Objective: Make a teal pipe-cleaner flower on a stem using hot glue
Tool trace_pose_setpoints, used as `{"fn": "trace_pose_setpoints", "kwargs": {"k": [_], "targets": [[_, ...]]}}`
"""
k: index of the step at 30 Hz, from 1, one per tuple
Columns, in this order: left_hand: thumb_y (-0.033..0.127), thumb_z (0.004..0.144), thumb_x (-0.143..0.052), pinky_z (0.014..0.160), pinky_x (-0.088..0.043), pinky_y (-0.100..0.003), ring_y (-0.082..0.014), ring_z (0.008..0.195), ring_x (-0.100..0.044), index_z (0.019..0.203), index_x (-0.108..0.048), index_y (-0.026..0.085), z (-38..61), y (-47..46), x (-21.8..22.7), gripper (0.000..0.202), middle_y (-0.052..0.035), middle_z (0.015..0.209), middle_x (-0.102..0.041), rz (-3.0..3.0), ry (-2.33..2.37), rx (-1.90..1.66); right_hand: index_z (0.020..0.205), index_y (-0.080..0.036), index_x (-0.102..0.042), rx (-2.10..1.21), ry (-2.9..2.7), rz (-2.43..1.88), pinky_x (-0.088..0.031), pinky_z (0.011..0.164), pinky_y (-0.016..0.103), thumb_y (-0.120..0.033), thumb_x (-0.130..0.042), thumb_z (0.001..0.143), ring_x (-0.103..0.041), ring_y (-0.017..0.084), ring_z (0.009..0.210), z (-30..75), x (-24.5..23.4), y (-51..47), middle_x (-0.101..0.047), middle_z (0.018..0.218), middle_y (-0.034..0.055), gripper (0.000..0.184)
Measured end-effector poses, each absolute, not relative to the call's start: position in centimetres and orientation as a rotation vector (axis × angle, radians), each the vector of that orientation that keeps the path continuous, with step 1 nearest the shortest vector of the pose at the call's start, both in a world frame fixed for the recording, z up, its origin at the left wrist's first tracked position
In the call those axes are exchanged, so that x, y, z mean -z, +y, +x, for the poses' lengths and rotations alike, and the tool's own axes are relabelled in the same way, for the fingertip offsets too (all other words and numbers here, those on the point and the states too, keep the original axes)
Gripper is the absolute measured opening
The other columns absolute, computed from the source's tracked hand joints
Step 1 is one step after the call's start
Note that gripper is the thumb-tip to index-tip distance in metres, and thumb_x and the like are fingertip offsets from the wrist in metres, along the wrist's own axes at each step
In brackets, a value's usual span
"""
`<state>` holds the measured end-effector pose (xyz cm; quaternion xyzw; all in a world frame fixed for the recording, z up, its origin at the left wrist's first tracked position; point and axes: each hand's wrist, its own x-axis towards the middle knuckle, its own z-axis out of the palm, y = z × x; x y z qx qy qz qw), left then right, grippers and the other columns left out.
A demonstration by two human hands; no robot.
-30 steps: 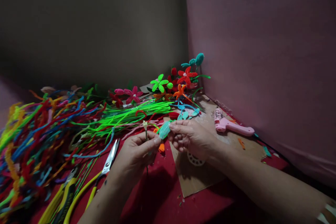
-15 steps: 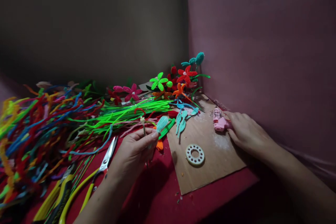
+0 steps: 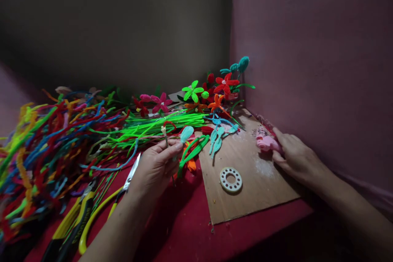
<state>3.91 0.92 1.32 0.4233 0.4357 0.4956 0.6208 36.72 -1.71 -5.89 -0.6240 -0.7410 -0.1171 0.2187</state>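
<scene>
My left hand (image 3: 162,161) is closed in a pinch above the red cloth. It holds a thin stem with a pale stamen tip (image 3: 163,131) and a turquoise pipe-cleaner petal (image 3: 186,134). Over the far right part of the cardboard, my right hand (image 3: 296,155) is closed around the handle of a pink glue gun (image 3: 266,141). Turquoise leaf shapes (image 3: 217,142) lie on the cardboard between the two hands. Just right of my left hand are a green looped leaf (image 3: 196,149) and an orange piece (image 3: 191,165).
A cardboard sheet (image 3: 245,204) carries a white ring with holes (image 3: 231,180). Scissors (image 3: 132,172) and yellow-black pliers (image 3: 75,217) lie at left, beside a heap of coloured pipe cleaners (image 3: 46,151). Finished flowers (image 3: 226,83) stand near the wall corner.
The view has shifted slightly, moving most things rightward in it. The glue gun has turned in my right hand's grip, showing more of its pink handle. My left hand still pinches the stem and petal.
</scene>
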Motion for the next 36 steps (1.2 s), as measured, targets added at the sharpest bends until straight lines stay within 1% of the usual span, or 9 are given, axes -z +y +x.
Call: {"fn": "trace_pose_setpoints", "kwargs": {"k": [3, 7, 10, 13, 18, 22, 27, 30, 36], "targets": [[0.023, 0.069, -0.069, 0.034, -0.017, -0.014, 0.0018, 0.034, -0.022, 0.075, -0.057, 0.013, 3.7, 1.1, -1.1, 0.017, 0.0079, 0.052, -0.041, 0.964, 1.013, -1.132, 0.117, -0.010, -0.050, 0.283, -2.027, -1.699, -0.045, 0.069, 0.035, -0.021, -0.044, 0.077, -0.055, 0.024, 0.077, 37.2, 5.4, -1.8, -0.059, 0.087, 0.0119, 0.042], [0.022, 0.069, -0.070, 0.033, -0.018, -0.013, 0.0018, 0.034, -0.024, 0.076, -0.057, 0.014, 3.6, 1.2, -0.7, 0.017, 0.0079, 0.052, -0.042, 0.948, 1.002, -1.111, 0.116, -0.013, -0.054, 0.283, -1.857, -1.601, -0.047, 0.077, 0.037, -0.020, -0.046, 0.079, -0.058, 0.025, 0.089, 37.3, 4.1, -2.4, -0.061, 0.099, 0.0134, 0.039], [0.020, 0.069, -0.069, 0.032, -0.020, -0.012, 0.0015, 0.032, -0.023, 0.074, -0.056, 0.014, 3.4, 1.2, -1.2, 0.015, 0.0085, 0.050, -0.041, 0.928, 0.977, -1.127, 0.116, -0.015, -0.057, 0.146, -1.628, -1.474, -0.047, 0.080, 0.034, -0.024, -0.054, 0.078, -0.060, 0.023, 0.091, 36.3, 2.6, -3.2, -0.062, 0.105, 0.0114, 0.039], [0.016, 0.066, -0.069, 0.032, -0.020, -0.011, 0.0017, 0.033, -0.025, 0.072, -0.057, 0.013, 3.1, 1.2, -2.0, 0.014, 0.0072, 0.051, -0.044, 0.904, 0.952, -1.192, 0.103, -0.018, -0.065, -0.187, -1.382, -1.381, -0.046, 0.082, 0.033, -0.024, -0.061, 0.075, -0.061, 0.020, 0.089, 34.9, 1.2, -3.7, -0.065, 0.098, 0.0069, 0.029], [0.013, 0.064, -0.068, 0.032, -0.023, -0.010, 0.0021, 0.033, -0.028, 0.072, -0.060, 0.010, 2.5, 1.6, -2.4, 0.012, 0.0038, 0.054, -0.051, 0.862, 0.972, -1.285, 0.077, -0.018, -0.067, -0.707, -0.864, -1.001, -0.049, 0.053, 0.027, -0.019, -0.070, 0.066, -0.058, 0.013, 0.053, 32.8, -0.9, -3.0, -0.062, 0.063, 0.0005, 0.012], [0.013, 0.064, -0.069, 0.031, -0.022, -0.010, 0.0021, 0.031, -0.026, 0.072, -0.060, 0.011, 2.4, 1.6, -2.2, 0.012, 0.0054, 0.050, -0.049, 0.846, 0.937, -1.284, 0.068, -0.019, -0.064, -0.823, -0.708, -0.784, -0.053, 0.059, 0.032, -0.015, -0.065, 0.067, -0.061, 0.014, 0.054, 31.6, -2.4, -2.3, -0.064, 0.065, -0.0001, 0.005], [0.015, 0.065, -0.068, 0.031, -0.025, -0.010, 0.0019, 0.032, -0.027, 0.073, -0.061, 0.010, 2.5, 1.4, -2.4, 0.011, 0.0035, 0.053, -0.052, 0.844, 0.987, -1.293, 0.077, -0.019, -0.063, -0.921, -0.679, -0.759, -0.054, 0.064, 0.032, -0.019, -0.059, 0.072, -0.065, 0.017, 0.067, 30.7, -2.0, -2.1, -0.067, 0.081, 0.0043, 0.006], [0.012, 0.064, -0.067, 0.031, -0.026, -0.010, 0.0012, 0.032, -0.030, 0.071, -0.062, 0.010, 2.5, 1.4, -2.5, 0.009, 0.0020, 0.055, -0.054, 0.830, 1.036, -1.317, 0.085, -0.019, -0.065, -0.985, -0.657, -0.803, -0.055, 0.062, 0.031, -0.023, -0.057, 0.074, -0.065, 0.017, 0.066, 31.1, -0.6, -2.3, -0.067, 0.089, 0.0070, 0.014], [0.010, 0.063, -0.065, 0.031, -0.029, -0.011, 0.0001, 0.031, -0.032, 0.070, -0.062, 0.013, 2.2, 1.3, -2.8, 0.008, 0.0025, 0.054, -0.054, 0.776, 1.077, -1.349, 0.092, -0.027, -0.067, -0.994, -0.754, -1.005, -0.056, 0.074, 0.042, -0.034, -0.050, 0.082, -0.068, 0.024, 0.075, 32.8, 3.0, -4.6, -0.068, 0.098, 0.0080, 0.021]]}}
